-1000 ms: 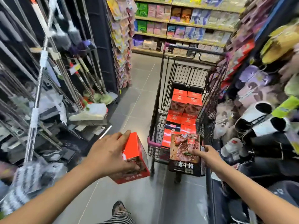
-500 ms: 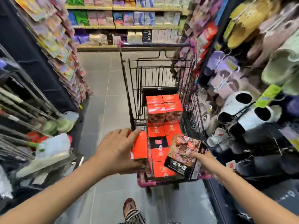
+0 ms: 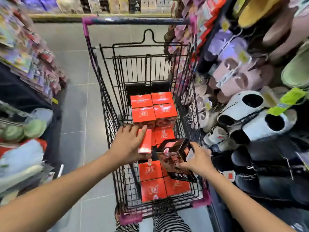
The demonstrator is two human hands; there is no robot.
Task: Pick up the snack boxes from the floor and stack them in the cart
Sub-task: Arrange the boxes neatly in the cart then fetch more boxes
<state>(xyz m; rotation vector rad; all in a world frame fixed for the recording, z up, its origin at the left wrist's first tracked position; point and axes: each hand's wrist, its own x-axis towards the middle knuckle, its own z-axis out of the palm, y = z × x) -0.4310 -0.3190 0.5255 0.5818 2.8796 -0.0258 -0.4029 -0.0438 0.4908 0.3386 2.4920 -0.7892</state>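
Looking down, a person's hands reach into a black wire cart (image 3: 108, 114), apart from each other, each wrapped round one snack box. The left hand (image 3: 128, 146) grips a red box (image 3: 145, 142) on edge, seemingly to slot it into the middle gap. The right hand (image 3: 198, 161) clutches a dark box (image 3: 173, 156), tilted, above the near red boxes (image 3: 150, 170). Beyond, a taller red stack (image 3: 153, 106) fills the back. Slippers (image 3: 250, 104) hang on the right.

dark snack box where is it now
Head view: the right hand holds the dark snack box over the near right side of the cart, beside the red box in the left hand.
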